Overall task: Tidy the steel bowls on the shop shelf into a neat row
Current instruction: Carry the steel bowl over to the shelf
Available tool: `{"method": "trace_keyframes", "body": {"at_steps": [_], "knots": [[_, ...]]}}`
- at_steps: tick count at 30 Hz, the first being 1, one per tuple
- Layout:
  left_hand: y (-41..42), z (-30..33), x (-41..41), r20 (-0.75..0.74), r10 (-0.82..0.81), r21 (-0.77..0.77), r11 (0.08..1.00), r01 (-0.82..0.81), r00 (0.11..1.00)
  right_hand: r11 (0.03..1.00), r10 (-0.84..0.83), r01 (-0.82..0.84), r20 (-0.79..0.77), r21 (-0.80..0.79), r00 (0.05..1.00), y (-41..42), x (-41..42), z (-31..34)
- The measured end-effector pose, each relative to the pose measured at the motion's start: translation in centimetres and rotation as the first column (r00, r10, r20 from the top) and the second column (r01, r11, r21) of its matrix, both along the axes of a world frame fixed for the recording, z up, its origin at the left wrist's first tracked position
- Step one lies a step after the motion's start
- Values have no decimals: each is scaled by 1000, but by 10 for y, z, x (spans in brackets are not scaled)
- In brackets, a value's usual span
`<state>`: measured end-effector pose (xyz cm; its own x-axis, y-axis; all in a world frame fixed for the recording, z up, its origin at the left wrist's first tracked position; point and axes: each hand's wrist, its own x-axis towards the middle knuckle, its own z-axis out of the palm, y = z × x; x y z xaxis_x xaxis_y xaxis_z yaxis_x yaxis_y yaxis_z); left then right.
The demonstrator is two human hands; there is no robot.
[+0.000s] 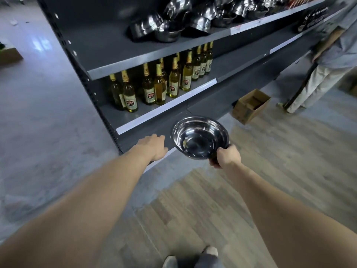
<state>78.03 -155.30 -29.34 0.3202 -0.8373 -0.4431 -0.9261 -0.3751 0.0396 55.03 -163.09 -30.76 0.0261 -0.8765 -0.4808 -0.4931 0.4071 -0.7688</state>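
Note:
My right hand (225, 156) grips the near rim of a shiny steel bowl (200, 137), held upright in front of the lowest shelf. My left hand (154, 147) rests on the front edge of that bottom shelf (154, 124), just left of the bowl; its fingers are hidden below the edge. On the upper shelf (108, 45), several steel bowls (173, 22) lie in a jumbled heap, some tipped on their sides and some nested, stretching away to the right.
Several yellow bottles (160, 84) stand on the middle shelf. An open cardboard box (250, 106) sits on the floor beside the shelving. A person (328, 60) stands at the right end of the aisle. My shoes (193, 258) show at the bottom edge.

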Motion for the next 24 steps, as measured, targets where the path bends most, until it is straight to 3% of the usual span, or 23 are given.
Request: {"method": "trace_keyframes", "body": {"at_steps": [13, 24], "knots": [[-178, 3, 30, 44, 158, -8, 987, -158, 986, 993, 114, -111, 90, -41, 989, -219, 49, -2], [-261, 79, 76, 126, 375, -272, 903, -331, 918, 923, 380, -340, 288, -180, 879, -358, 120, 89]]}}
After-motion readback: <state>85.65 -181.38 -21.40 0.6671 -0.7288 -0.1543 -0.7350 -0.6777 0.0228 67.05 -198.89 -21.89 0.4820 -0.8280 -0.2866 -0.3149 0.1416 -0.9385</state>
